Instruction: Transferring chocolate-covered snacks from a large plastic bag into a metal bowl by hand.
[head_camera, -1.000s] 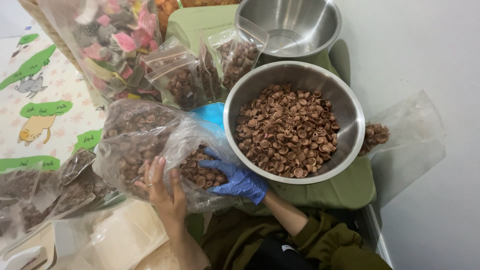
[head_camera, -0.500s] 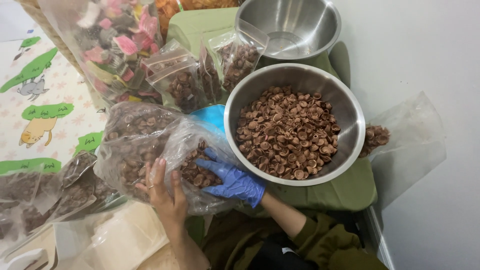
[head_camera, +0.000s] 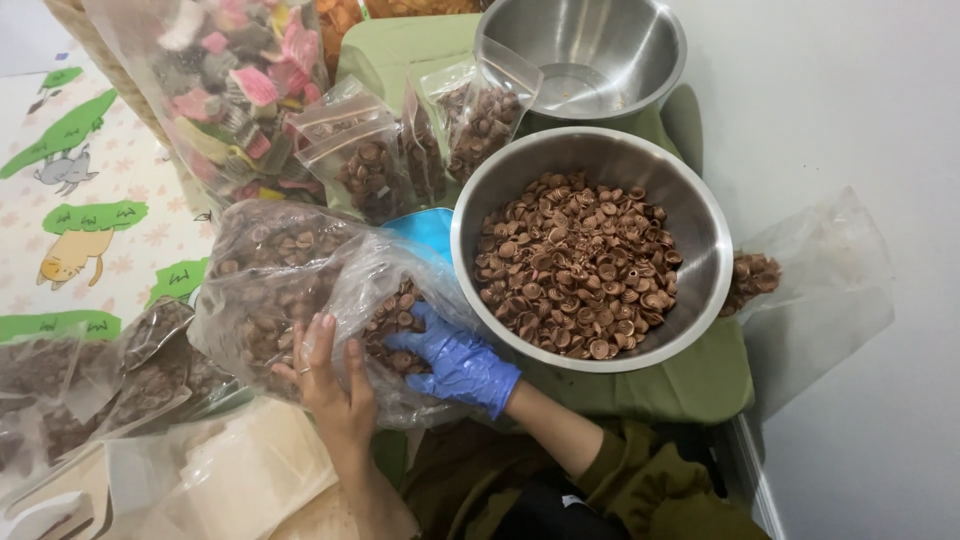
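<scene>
**Hands deep in a slack bag of brown caps**

The green table (head_camera: 700, 385) carries the large steel bowl (head_camera: 590, 245) of brown caps; just left lies the big clear bag (head_camera: 290, 270); the bare left hand (head_camera: 325, 375) lies spread against its outside, the blue-gloved right hand (head_camera: 455, 360) reaches inside, fingers loosely curled among caps. The thin plastic could tear or sag, spilling caps; small filled bags (head_camera: 370, 165) and an empty bowl (head_camera: 590, 50) crowd behind.
</scene>
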